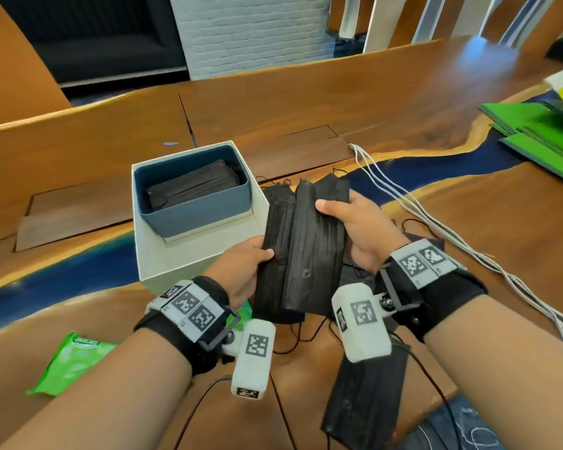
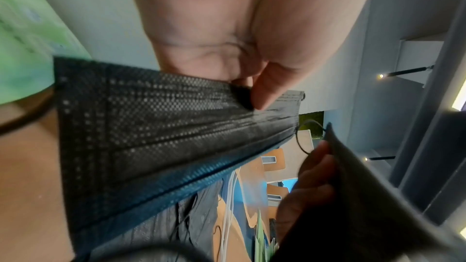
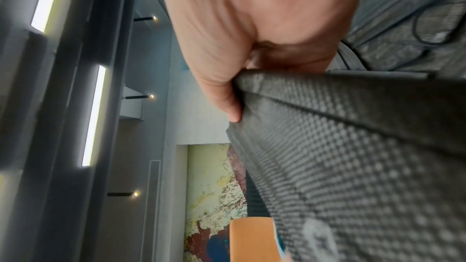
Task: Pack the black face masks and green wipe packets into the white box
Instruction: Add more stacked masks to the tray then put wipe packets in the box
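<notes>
From my head camera, my left hand (image 1: pixel 241 271) and my right hand (image 1: pixel 361 232) hold together a stack of black face masks (image 1: pixel 303 251) above the table (image 1: pixel 338 102). My left thumb presses on the near left edge of the stack, my right thumb on the far right edge. The white box (image 1: pixel 189 251) stands just to the left of my grip, and more masks lie in its blue insert (image 1: pixel 192 209). A green wipe packet (image 1: pixel 72 362) lies near my left forearm. One more mask (image 1: pixel 364 401) lies on the table under my right wrist.

From the left wrist camera, my thumb (image 2: pixel 267 91) pinches the top mask (image 2: pixel 156 127) at its edge.

From the right wrist camera, my thumb (image 3: pixel 227 95) curls over the edge of the mask (image 3: pixel 353 156), which fills the place below and to the right of it.
</notes>
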The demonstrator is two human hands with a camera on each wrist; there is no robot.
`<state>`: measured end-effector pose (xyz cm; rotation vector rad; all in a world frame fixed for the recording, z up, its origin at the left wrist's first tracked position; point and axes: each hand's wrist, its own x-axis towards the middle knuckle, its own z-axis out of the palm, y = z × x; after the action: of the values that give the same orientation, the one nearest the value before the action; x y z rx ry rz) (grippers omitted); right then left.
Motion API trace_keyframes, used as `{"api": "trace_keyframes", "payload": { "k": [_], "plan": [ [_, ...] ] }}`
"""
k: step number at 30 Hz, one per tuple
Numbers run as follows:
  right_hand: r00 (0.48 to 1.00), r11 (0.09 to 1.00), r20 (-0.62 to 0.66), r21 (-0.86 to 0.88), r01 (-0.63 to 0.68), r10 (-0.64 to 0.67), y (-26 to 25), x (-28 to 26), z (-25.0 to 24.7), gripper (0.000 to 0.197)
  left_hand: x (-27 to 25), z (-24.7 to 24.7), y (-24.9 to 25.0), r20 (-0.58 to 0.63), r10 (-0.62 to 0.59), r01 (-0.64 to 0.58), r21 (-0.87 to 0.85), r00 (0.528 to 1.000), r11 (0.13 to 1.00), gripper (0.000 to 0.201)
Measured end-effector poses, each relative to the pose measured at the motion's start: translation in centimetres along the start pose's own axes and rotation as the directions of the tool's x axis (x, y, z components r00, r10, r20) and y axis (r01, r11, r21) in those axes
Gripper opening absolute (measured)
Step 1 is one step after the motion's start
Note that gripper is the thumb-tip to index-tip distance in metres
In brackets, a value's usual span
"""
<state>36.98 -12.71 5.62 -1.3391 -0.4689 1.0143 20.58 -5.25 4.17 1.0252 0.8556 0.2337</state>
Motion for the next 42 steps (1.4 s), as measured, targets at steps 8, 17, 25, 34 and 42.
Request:
{"api": "trace_keyframes", "payload": {
  "k": [8,17,25,34,42],
  "plan": [
    [0.994,0.991,-0.107,-0.134,-0.025,0.01,3.3,0.9,1.4,0.022,0.3,0.8,-0.5,0.1,-0.032,0.05,-0.179,0.994,0.983,0.034],
    [0.992,0.958,-0.125,-0.287,-0.006,-0.031,4.8,1.5,0.5,0.054,1.0,0.7,-0.7,0.15,-0.023,0.024,-0.007,0.988,1.0,0.027],
    [0.984,0.892,-0.171,-0.437,-0.117,0.045,6.2,0.5,-3.4,0.04,1.6,0.8,-1.6,0.091,0.003,-0.015,0.124,0.996,0.992,0.032],
    [0.726,0.609,-0.682,-0.542,-0.579,0.083,7.5,-1.1,-16.3,0.031,1.8,0.1,-2.8,0.029,0.007,-0.01,0.111,1.0,0.994,0.031],
    [0.623,0.356,-0.745,-0.529,-0.77,0.241,9.2,-1.5,-18.5,0.045,1.7,0.1,-3.0,-0.021,-0.008,0.01,0.097,1.0,0.995,0.032]
  ]
}}
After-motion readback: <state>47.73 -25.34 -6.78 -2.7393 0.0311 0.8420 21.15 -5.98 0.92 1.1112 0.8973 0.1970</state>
